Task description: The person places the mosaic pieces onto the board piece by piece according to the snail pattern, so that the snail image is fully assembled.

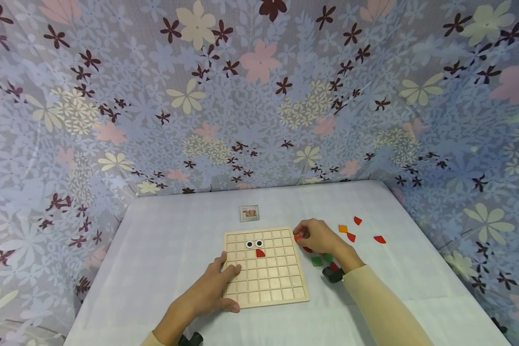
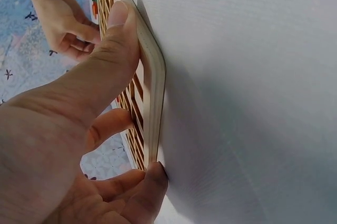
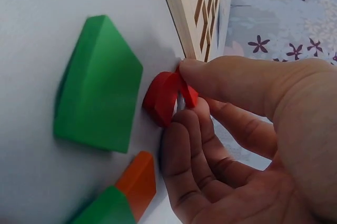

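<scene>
A square wooden grid board (image 1: 271, 283) lies on the table, carrying two round black-and-white eye pieces (image 1: 259, 243) and a red quarter-round piece (image 1: 260, 253). My left hand (image 1: 207, 288) holds its near left corner, thumb along the near edge and fingertips at the left edge; one finger touches the grid. Just off the board's right side, my right hand (image 1: 322, 236) pinches a red piece (image 3: 191, 97) between thumb and fingers. Beside those fingertips, another red piece (image 3: 162, 99) sits on the table. The fingers partly hide the pinched piece, so its full shape cannot be told.
Green pieces (image 1: 316, 261) lie near the right wrist. Farther right are an orange square (image 1: 342, 228) and several red pieces (image 1: 379, 239). A small picture card (image 1: 249, 213) lies behind the board. Patterned cloth (image 1: 259, 120) stands around the table (image 1: 173, 240).
</scene>
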Action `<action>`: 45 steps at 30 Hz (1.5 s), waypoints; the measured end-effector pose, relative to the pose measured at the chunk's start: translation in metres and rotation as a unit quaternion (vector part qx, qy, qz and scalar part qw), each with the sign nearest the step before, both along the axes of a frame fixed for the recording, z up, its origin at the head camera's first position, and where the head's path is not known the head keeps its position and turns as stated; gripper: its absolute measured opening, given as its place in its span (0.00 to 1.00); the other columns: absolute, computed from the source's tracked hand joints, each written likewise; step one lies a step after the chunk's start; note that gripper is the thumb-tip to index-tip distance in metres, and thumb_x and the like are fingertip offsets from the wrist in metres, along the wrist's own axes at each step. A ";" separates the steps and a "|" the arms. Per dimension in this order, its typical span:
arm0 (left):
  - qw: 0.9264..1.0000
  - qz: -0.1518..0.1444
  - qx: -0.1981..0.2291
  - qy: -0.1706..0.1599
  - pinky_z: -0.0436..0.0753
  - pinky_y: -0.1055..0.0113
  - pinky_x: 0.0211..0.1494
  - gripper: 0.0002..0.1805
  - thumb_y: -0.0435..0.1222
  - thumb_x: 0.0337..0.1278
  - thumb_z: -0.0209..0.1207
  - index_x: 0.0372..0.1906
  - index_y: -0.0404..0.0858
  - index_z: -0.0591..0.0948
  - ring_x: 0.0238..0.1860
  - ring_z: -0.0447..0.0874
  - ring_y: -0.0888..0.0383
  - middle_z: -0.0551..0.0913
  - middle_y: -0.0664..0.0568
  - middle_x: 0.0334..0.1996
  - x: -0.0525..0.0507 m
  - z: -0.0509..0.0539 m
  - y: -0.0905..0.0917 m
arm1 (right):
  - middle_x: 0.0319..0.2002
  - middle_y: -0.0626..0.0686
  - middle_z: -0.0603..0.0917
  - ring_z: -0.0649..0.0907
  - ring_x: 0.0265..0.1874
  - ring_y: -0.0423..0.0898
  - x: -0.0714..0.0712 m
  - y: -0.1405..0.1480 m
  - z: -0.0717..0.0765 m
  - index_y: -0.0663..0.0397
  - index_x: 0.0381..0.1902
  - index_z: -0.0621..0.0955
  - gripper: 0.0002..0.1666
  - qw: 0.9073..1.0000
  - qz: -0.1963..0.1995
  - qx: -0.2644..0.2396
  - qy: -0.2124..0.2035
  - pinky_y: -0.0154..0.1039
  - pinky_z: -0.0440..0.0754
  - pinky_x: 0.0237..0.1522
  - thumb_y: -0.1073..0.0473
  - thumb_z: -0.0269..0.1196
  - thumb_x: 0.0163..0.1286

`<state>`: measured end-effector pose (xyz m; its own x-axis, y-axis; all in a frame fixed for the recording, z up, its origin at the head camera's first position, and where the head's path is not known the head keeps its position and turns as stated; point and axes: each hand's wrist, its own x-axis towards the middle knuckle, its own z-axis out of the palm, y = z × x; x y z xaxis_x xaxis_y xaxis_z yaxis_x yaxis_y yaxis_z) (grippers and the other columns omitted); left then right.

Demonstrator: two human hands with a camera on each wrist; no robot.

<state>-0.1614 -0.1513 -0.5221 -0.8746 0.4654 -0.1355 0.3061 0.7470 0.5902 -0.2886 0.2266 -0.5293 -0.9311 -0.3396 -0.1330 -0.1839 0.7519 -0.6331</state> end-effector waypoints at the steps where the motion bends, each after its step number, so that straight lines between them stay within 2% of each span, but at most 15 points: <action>1: 1.000 0.000 0.001 0.001 0.80 0.27 0.81 0.58 0.51 0.44 0.90 0.83 0.38 0.80 0.87 0.64 0.16 0.56 0.19 0.91 0.000 0.000 0.000 | 0.45 0.51 0.90 0.84 0.39 0.44 0.000 0.000 0.000 0.57 0.58 0.91 0.14 1.000 0.000 -0.001 -0.001 0.39 0.86 0.43 0.64 0.77 0.78; 7: 1.000 -0.002 0.002 0.002 0.80 0.27 0.81 0.57 0.51 0.44 0.90 0.82 0.37 0.80 0.87 0.64 0.15 0.56 0.18 0.90 0.001 0.002 0.001 | 0.43 0.51 0.91 0.83 0.37 0.44 0.001 0.001 0.000 0.56 0.57 0.93 0.14 1.000 -0.002 -0.001 0.001 0.38 0.84 0.39 0.63 0.78 0.77; 22: 1.000 0.003 0.003 -0.003 0.79 0.27 0.82 0.57 0.51 0.44 0.91 0.82 0.38 0.81 0.88 0.64 0.16 0.56 0.19 0.91 0.001 -0.001 0.001 | 0.45 0.51 0.91 0.86 0.40 0.44 0.004 0.002 0.003 0.52 0.52 0.92 0.10 1.000 -0.011 -0.012 0.005 0.40 0.88 0.41 0.63 0.80 0.77; 26: 1.000 0.004 0.002 -0.003 0.79 0.27 0.82 0.57 0.51 0.44 0.91 0.82 0.38 0.81 0.87 0.64 0.16 0.56 0.19 0.91 0.001 0.000 0.000 | 0.44 0.51 0.91 0.87 0.38 0.44 0.005 0.002 0.004 0.52 0.51 0.91 0.09 0.999 -0.017 -0.025 0.015 0.39 0.87 0.37 0.62 0.80 0.77; 31: 1.000 0.004 0.000 -0.003 0.80 0.27 0.82 0.56 0.50 0.45 0.90 0.82 0.39 0.81 0.87 0.65 0.16 0.56 0.19 0.91 0.001 0.002 0.001 | 0.43 0.51 0.91 0.89 0.40 0.44 0.005 -0.001 0.005 0.50 0.52 0.91 0.09 0.998 -0.021 -0.037 0.036 0.38 0.87 0.38 0.63 0.78 0.79; 36: 1.000 0.000 0.000 0.002 0.80 0.26 0.82 0.56 0.50 0.44 0.90 0.82 0.38 0.81 0.87 0.65 0.15 0.57 0.18 0.90 0.002 0.004 0.001 | 0.45 0.53 0.92 0.92 0.42 0.45 0.007 -0.005 0.009 0.50 0.57 0.94 0.11 0.997 -0.007 -0.053 0.056 0.38 0.90 0.39 0.65 0.75 0.80; 45: 1.000 0.001 0.000 0.001 0.79 0.26 0.82 0.57 0.50 0.45 0.90 0.82 0.38 0.81 0.87 0.64 0.14 0.56 0.18 0.90 0.001 0.002 0.000 | 0.39 0.46 0.93 0.88 0.39 0.41 0.013 -0.027 0.013 0.55 0.50 0.95 0.06 0.993 0.022 -0.083 0.077 0.35 0.86 0.40 0.64 0.77 0.79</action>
